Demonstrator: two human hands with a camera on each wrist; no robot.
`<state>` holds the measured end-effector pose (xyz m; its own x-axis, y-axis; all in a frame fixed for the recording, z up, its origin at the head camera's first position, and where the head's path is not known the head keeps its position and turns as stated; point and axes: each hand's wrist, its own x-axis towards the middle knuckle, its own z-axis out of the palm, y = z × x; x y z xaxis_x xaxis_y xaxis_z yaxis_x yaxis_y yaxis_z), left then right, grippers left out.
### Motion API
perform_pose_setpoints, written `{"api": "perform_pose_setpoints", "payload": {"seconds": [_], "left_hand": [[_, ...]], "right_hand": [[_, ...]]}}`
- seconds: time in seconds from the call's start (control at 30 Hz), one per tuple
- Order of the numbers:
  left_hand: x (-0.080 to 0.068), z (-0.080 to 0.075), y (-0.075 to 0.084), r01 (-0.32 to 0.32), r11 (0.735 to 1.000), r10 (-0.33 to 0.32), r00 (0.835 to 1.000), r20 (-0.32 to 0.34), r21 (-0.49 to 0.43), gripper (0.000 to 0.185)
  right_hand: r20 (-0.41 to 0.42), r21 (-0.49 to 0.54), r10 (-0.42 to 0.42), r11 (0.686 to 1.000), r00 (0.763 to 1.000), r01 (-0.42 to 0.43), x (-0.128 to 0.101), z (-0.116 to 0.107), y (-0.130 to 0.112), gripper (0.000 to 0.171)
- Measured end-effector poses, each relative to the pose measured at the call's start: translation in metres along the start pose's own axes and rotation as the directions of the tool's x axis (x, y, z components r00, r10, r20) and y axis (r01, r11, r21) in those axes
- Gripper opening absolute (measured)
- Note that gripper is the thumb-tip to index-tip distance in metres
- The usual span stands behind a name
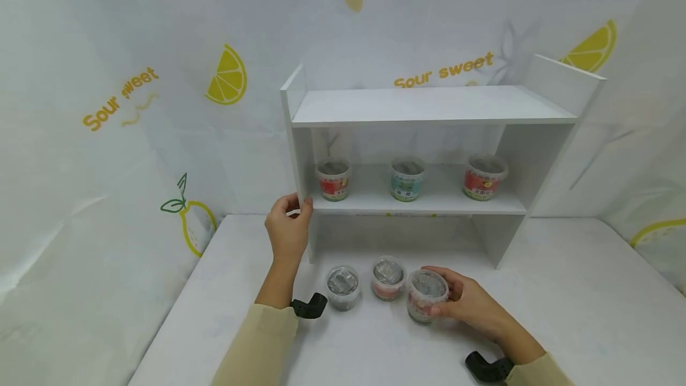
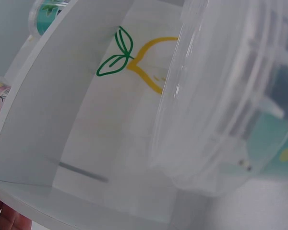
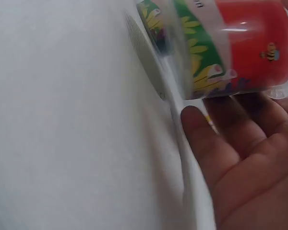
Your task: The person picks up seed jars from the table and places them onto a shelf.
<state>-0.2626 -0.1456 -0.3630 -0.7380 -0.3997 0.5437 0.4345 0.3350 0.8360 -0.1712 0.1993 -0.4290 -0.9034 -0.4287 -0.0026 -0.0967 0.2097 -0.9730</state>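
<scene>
My right hand (image 1: 474, 305) has its fingers curled round the red-labelled tub (image 1: 426, 295), the rightmost of three small clear-lidded tubs standing in a row on the white table (image 1: 563, 314) just in front of the shelf unit (image 1: 429, 106). In the right wrist view I see that same tub's red and green label with a little bee on it, my fingertips (image 3: 201, 124) pressed against its side and base; whether its base has left the table I cannot tell. Just to its left stands the middle tub (image 1: 388, 278), close enough that the two almost touch, and further left the grey tub (image 1: 343, 287) stands a little apart. My left hand (image 1: 289, 232) grips the front edge of the shelf unit's left side panel (image 1: 296, 136), thumb and fingers wrapped round it at the height of the lower shelf. The left wrist view shows that panel close up, with only a bit of my palm at the bottom corner. On the lower shelf (image 1: 429, 201) stand three more tubs, well apart from each other: a red one at the left (image 1: 333, 179), a teal one in the middle (image 1: 407, 179), and a red one at the right (image 1: 484, 177). Behind everything hangs a white backdrop (image 1: 134, 106) printed with lemons and the words "Sour sweet".
</scene>
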Motion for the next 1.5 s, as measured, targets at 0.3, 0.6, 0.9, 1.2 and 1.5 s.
{"api": "perform_pose_setpoints", "payload": {"seconds": [0.3, 0.6, 0.9, 1.2, 1.5], "left_hand": [[-0.002, 0.003, -0.002, -0.005, 1.000, 0.005, 1.000, 0.000, -0.015, 0.018], [0.000, 0.001, -0.002, -0.014, 1.000, 0.014, 1.000, -0.009, -0.004, 0.018], [0.000, 0.001, -0.003, -0.010, 1.000, 0.010, 1.000, -0.003, 0.002, 0.019], [-0.001, 0.000, -0.002, -0.025, 1.000, 0.025, 1.000, -0.007, -0.002, 0.020], [-0.002, 0.000, -0.001, -0.013, 1.000, 0.013, 1.000, -0.018, -0.006, 0.019]], "right_hand": [[-0.134, 0.084, -0.099, 0.990, 0.986, 0.111, -0.010, -0.010, -0.023, 0.058], [-0.252, 0.140, -0.297, 0.931, 0.921, 0.338, -0.013, -0.036, -0.078, 0.053], [-0.351, 0.149, -0.468, 0.827, 0.811, 0.542, -0.015, -0.063, -0.158, 0.051], [-0.472, 0.094, -0.548, 0.748, 0.691, 0.657, -0.007, -0.084, -0.225, 0.054], [-0.610, -0.063, -0.359, 0.911, 0.707, 0.408, 0.012, -0.109, -0.269, 0.062]]}}
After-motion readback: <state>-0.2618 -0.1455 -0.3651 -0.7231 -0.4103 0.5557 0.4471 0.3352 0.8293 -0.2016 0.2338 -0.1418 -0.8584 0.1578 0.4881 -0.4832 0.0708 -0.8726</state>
